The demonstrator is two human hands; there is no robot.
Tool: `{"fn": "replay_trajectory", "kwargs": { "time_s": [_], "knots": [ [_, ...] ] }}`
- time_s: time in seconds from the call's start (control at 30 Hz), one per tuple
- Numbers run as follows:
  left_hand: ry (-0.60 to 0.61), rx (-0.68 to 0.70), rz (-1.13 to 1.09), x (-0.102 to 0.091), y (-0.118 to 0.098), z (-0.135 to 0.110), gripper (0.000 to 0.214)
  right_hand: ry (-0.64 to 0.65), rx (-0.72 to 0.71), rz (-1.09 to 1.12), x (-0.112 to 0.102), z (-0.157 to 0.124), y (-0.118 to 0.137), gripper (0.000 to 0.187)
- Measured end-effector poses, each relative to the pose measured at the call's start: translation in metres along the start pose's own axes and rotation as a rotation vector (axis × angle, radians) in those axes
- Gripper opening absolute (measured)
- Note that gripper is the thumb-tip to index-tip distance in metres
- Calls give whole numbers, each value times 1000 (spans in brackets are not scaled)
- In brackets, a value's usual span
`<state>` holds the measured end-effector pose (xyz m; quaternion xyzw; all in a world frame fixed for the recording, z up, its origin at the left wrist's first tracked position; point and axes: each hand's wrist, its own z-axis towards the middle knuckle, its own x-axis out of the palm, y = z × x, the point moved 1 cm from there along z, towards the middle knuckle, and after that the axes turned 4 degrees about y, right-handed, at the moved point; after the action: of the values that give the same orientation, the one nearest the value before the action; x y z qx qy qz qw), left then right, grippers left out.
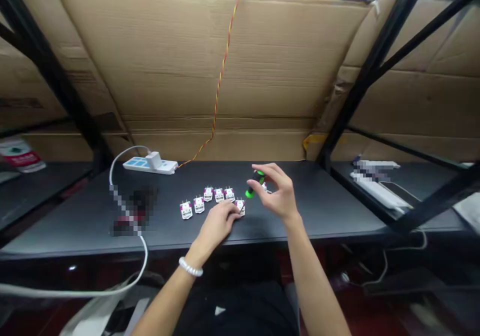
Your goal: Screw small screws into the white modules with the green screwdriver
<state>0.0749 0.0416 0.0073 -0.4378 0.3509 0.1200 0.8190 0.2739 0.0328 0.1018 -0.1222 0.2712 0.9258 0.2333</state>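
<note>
My right hand (279, 191) pinches a black and green screwdriver (256, 182) by its handle. The screwdriver leans, its shaft running down and left to a small white plug part (241, 206) with prongs on its upper edge. On the black table, my left hand (220, 221) grips that part at its left side, fingers bent and partly hidden. Similar white parts with purple sides lie left of it: one (186, 210) farthest left, another (199, 204) beside it, and several in a row (219, 195) behind. One more white piece (264, 186) is mostly covered by my right hand.
A white power strip (165, 167) with a plugged-in adapter (153, 160) stands at the back left. Its white cable (144, 256) hangs over the front edge. A twisted red-yellow wire (221, 71) runs up the cardboard wall (150, 56). Black metal posts (360, 91) flank the table.
</note>
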Motion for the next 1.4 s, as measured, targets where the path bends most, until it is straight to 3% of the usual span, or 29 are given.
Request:
{"fn": "replay_trajectory", "kwargs": {
  "time_s": [0.4, 0.8, 1.4],
  "knots": [
    [-27, -15, -12, -15, 1, 1, 17, -111, 61, 35, -35, -13, 4, 29],
    [-3, -116, -133, -10, 3, 5, 13, -88, 73, 46, -38, -27, -3, 31],
    [-21, -137, -31, -3, 8, 12, 14, -93, 53, 44, -47, -27, -5, 29]
  ]
}}
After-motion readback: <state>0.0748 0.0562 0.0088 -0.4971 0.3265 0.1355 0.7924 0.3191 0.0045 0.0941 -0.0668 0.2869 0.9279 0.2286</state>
